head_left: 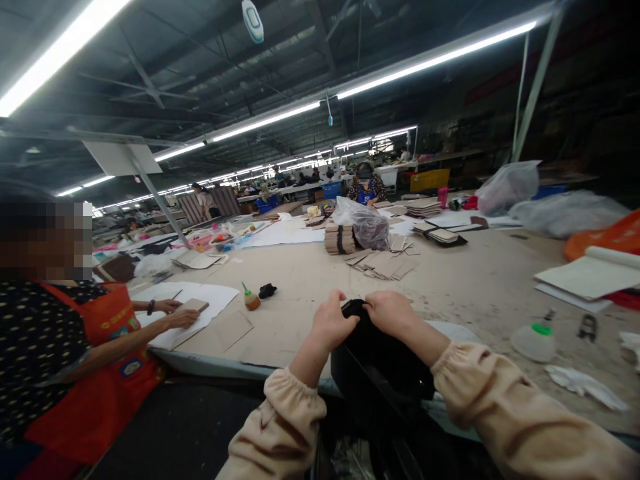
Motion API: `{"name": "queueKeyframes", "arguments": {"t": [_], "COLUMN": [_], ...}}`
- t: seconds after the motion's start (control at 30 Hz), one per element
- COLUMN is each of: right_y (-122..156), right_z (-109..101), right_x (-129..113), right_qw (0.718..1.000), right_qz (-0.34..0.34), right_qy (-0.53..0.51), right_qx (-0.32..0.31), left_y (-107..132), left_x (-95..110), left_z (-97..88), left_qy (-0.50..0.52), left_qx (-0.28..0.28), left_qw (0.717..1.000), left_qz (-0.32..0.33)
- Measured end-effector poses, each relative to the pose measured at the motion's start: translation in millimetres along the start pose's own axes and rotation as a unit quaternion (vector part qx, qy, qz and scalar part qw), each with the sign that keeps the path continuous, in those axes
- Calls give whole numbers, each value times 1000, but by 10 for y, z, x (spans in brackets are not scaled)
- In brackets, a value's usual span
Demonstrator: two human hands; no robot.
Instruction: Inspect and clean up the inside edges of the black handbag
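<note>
Work at the near edge of the table [290, 267] centres on a black bag-like piece [377, 373], which stands in front of the wearer, its top rim raised above the table's edge. The left hand [331, 325] is closed on the left side of that rim, thumb and fingers pinching the thick dark edge; the right hand [393, 313] grips the same rim just beside it, on the right, its fingertips partly hidden by the material. The two hands nearly meet at the top, with only a short stretch of edge between them. The body below is so dark that its seams and any opening cannot be made out.

The step in hand looks like working or shaping the rim by touch, judging from how both hands pinch it. The next move seems to call for a steady hold with one hand while the other shifts along the edge, taking care not to let the rim twist or slacken.

Left of the hands stand a small bottle with a green tip [252, 301] and, touching or just beside it, a black lump [267, 291]. To the right are a green-capped bottle [535, 341] and a crumpled white item [585, 387]. Farther off lie loose flat pieces [380, 265]. At the left, a co-worker [45, 340] handles a flat brown piece [194, 305].
</note>
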State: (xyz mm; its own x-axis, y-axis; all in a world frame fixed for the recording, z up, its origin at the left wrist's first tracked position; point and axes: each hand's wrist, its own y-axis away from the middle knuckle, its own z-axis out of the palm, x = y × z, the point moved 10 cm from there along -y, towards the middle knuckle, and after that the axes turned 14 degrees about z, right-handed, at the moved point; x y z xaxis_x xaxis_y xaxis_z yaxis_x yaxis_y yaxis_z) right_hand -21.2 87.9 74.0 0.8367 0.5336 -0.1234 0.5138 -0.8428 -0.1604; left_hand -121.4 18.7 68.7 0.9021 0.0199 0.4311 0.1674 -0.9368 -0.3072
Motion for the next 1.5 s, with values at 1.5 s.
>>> {"name": "queueKeyframes", "arguments": {"t": [1.5], "right_y": [-13], "right_z": [63], "right_x": [-189], "right_qw": [997], "right_qz": [40], "right_qy": [-43], "right_qx": [-43], "left_y": [-315], "left_x": [-152], "left_z": [-64], "left_qy": [-68], "left_qx": [-26], "left_qw": [993], "left_qz": [90]}}
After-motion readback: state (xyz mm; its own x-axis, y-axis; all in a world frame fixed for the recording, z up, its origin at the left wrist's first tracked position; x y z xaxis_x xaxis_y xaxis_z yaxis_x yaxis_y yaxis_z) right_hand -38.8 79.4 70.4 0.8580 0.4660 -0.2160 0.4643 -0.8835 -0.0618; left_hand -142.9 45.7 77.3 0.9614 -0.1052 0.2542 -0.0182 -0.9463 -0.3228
